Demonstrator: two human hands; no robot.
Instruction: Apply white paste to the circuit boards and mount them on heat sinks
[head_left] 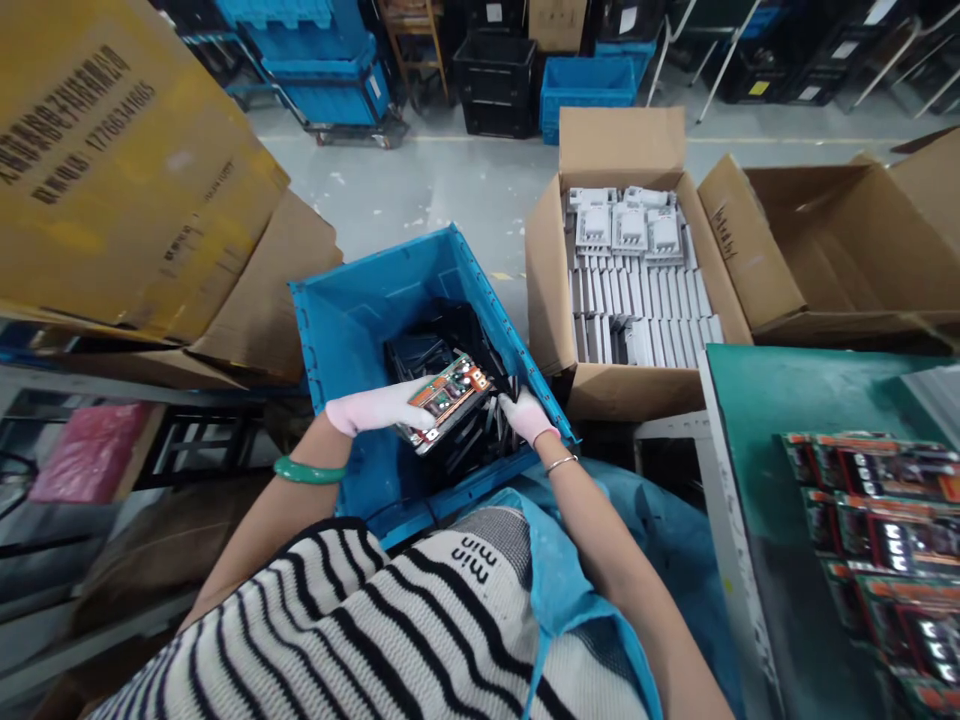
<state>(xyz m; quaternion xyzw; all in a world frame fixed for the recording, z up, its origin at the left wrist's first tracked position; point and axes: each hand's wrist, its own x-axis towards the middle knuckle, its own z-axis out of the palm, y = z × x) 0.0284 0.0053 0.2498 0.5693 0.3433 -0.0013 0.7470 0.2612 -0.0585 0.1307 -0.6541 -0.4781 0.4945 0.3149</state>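
My left hand (384,408), in a whitish glove, grips a green circuit board (454,390) with orange and metal parts, tilted over a blue plastic bin (352,310). The thumb lies across the board's near end, and its underside is hidden. Inside the bin lie several dark flat pieces (469,440) in a jumble. Down by the bin's right wall, my right hand (528,416), gloved too, has its fingers closed at the dark pieces. What is between those fingertips is too small to make out.
A carton (619,392) of light grey plastic housings (637,290) stands beyond the bin to the right, beside another open carton (847,240). Rows of circuit boards (892,530) lie on the green worktable (780,410). A large carton (150,180) rises at left.
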